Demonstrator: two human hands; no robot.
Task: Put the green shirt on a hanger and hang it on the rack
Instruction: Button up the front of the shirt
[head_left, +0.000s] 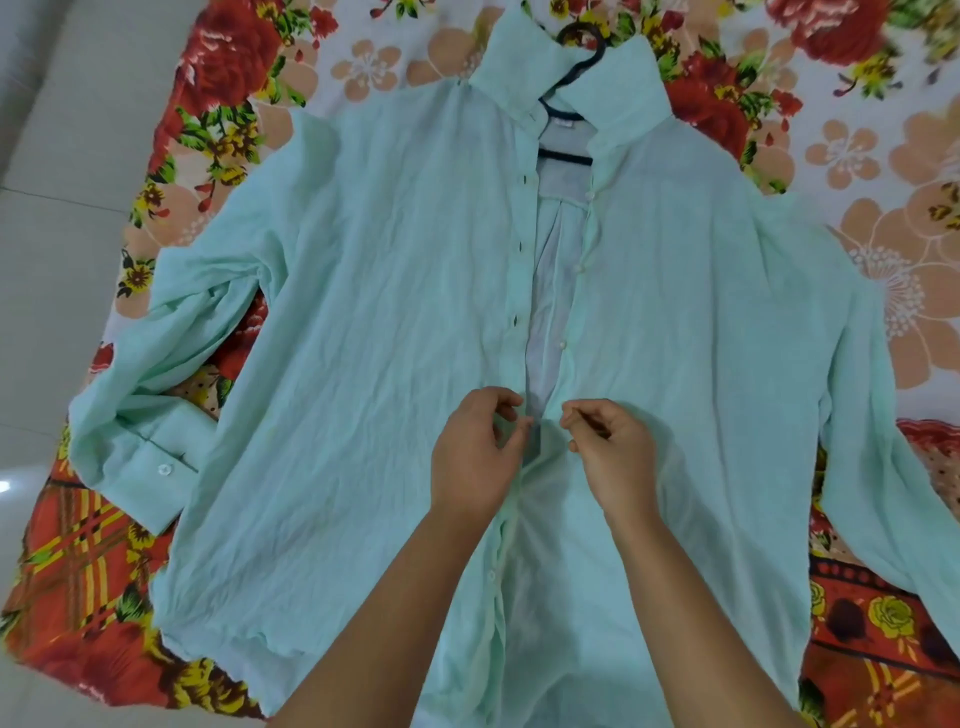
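The pale green shirt (395, 291) lies spread flat, front up, on a flowered bedsheet, collar at the far end. A dark hanger (582, 57) is inside it; its hook sticks out past the collar and its bar shows in the open neck. The upper front gapes open, while below my hands the two edges lie together. My left hand (475, 457) pinches the buttonhole edge of the placket at mid-chest. My right hand (613, 447) pinches the button edge just opposite, fingertips almost meeting the left hand's.
The red and orange flowered sheet (857, 171) covers the bed all round the shirt. Pale tiled floor (57, 208) lies off the bed's left edge. The shirt's left sleeve (150, 441) is folded back with its cuff button up. No rack is in view.
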